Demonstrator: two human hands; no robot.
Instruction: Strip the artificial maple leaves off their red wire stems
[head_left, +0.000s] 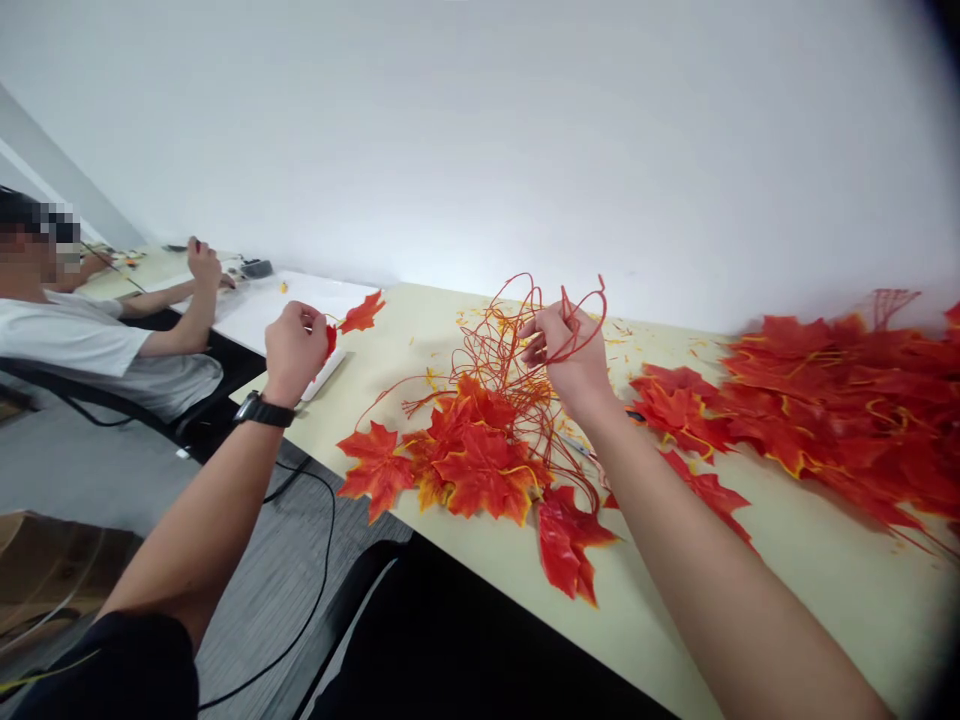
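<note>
left hand (294, 348): raised over the table's near edge, fingers pinched shut on a single orange-red fabric maple leaf (362, 313)
right hand (571, 352): closed around a tangle of thin red wire stems (517, 340), above the small leaf cluster (465, 455)
table (810, 560): pale yellow, big leaf heap (840, 400) at right
co-worker (82, 340): seated far left

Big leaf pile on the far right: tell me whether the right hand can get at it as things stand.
Probably yes. The right hand is raised near the big leaf pile, with nothing between them, but its fingers are closed on red wire stems.
</note>
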